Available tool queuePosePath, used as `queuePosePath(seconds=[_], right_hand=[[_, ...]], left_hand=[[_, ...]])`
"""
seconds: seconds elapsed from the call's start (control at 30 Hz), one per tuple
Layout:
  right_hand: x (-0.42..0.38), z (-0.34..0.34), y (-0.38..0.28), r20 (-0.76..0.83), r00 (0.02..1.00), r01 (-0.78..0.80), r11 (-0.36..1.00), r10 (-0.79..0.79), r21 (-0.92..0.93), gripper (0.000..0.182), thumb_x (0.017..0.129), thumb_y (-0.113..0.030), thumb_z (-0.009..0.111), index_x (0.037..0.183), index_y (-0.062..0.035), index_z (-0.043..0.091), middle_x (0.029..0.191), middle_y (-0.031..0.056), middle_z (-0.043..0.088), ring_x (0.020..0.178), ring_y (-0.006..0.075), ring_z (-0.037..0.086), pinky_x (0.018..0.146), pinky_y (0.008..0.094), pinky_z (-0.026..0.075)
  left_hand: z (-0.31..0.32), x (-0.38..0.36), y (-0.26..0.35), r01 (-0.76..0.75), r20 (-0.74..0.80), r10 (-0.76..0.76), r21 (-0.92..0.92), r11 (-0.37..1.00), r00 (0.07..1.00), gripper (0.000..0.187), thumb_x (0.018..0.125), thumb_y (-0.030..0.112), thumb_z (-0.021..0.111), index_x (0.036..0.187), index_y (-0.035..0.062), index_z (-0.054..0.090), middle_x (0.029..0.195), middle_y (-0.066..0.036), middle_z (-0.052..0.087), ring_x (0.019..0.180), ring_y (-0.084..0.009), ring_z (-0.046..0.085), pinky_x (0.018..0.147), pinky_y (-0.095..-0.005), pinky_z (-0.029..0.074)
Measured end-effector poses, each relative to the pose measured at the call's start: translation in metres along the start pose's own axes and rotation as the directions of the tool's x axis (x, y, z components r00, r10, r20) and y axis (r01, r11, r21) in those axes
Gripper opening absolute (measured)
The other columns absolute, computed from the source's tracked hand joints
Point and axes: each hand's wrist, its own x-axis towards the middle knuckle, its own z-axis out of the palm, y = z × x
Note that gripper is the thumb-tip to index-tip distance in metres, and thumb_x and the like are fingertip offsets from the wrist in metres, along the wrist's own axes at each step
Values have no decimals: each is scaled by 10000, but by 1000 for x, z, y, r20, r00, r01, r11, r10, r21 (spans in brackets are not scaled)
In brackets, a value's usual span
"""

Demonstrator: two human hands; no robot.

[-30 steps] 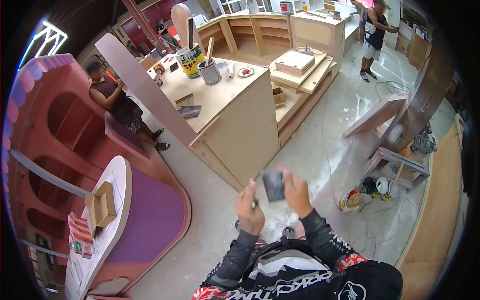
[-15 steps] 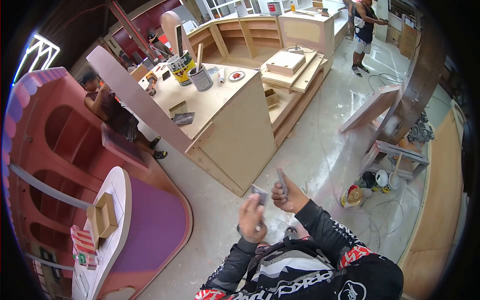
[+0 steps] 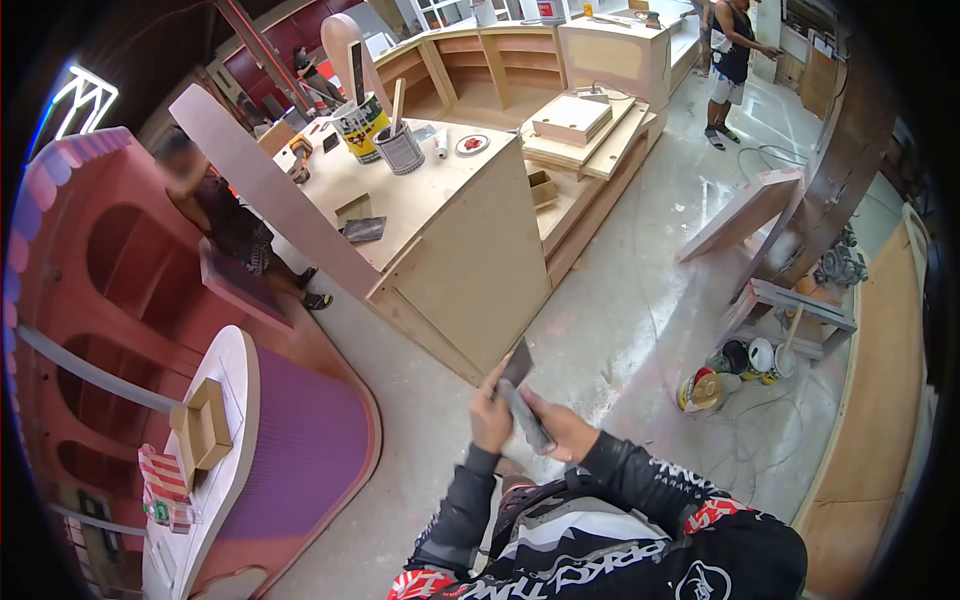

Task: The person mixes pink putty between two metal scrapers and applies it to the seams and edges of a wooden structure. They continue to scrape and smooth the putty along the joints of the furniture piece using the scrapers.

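Note:
My left hand (image 3: 490, 412) is closed round a dark, flat, squarish blade (image 3: 518, 365) like a putty spreader, which points up and away from me. In my right hand (image 3: 563, 428) is a long grey flat piece (image 3: 527, 418), slanting between the two hands. Its upper end meets the lower part of the blade near my left fingers. Both hands are close together in front of my body, over the floor and near the bottom corner of a plywood counter (image 3: 470, 270).
On the counter stand a yellow-labelled can (image 3: 352, 130) and a grey can (image 3: 401, 152) with sticks, beside a plate (image 3: 472, 145) and a dark flat blade (image 3: 364, 229). Paint tins (image 3: 706, 390) stand right on the floor. A purple-fronted counter (image 3: 300, 440) is left. People (image 3: 728, 60) stand farther off.
My hands have come together and a little lower. The grey piece in my right hand has swung down and left, against the blade in my left hand.

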Motion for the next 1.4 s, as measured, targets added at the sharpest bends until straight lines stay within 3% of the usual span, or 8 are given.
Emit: queuePosePath(seconds=[0.17,0.37,0.53,0.67,0.87,0.93,1.07,1.4], right_hand=[[-8,-32,-6,-527,679,331,854,-511,-401,372,971,-409,594,1097,-60,626,842,15,623,646,98,546,500,271,423],[-48,45,-38,-192,331,455,334,-924,-826,304,888,-161,714,1148,-26,629,980,56,644,879,145,598,766,278,490],[-57,93,-27,759,313,456,-610,-571,-648,451,702,-61,736,1148,-81,675,1196,99,609,969,275,591,832,358,487],[-44,89,-27,673,371,369,-564,-640,-739,465,702,-65,723,1163,-77,667,1172,98,625,967,288,599,854,367,474],[12,13,-68,289,307,280,-204,-907,-938,359,853,-26,591,1211,-34,623,1148,161,615,955,376,572,859,414,467],[12,4,-79,223,272,268,-149,-936,-952,361,871,-23,572,1229,-30,608,1154,170,609,971,382,563,875,419,460],[-31,44,-57,377,343,165,-340,-861,-926,472,812,-29,615,1281,-38,566,1263,167,553,1075,343,519,930,406,423],[19,10,-28,374,553,-87,-498,-745,-863,540,777,-33,532,1316,-62,554,1278,68,585,967,297,518,851,430,417]], left_hand=[[-25,21,20,198,-125,-598,-874,444,791,225,980,272,596,1039,55,606,947,-44,629,801,-147,615,743,-295,552],[-22,10,17,525,668,-161,-692,-496,727,122,948,126,492,926,58,591,735,6,570,565,-96,494,467,-236,405],[-3,-6,32,590,656,-212,-749,-301,725,136,962,179,497,972,77,587,751,-1,572,672,-115,572,637,-261,493],[14,-13,60,617,327,-598,-691,378,732,119,965,235,541,981,121,570,685,13,543,578,-99,558,551,-230,491],[-20,-4,33,822,822,-7,-569,30,569,228,1009,339,524,1052,124,587,824,9,650,564,-109,608,433,-225,463],[-11,-2,58,502,216,-623,-800,328,752,235,1024,315,498,1083,97,567,887,-8,653,738,-147,654,597,-263,533],[-25,7,27,22,-272,-321,-731,682,907,283,1034,268,476,1223,60,506,1161,-61,606,1073,-216,609,923,-397,513],[-11,13,33,11,-240,-324,-789,615,915,412,1064,343,357,1423,145,402,1337,-63,515,1229,-248,517,1026,-455,439]])
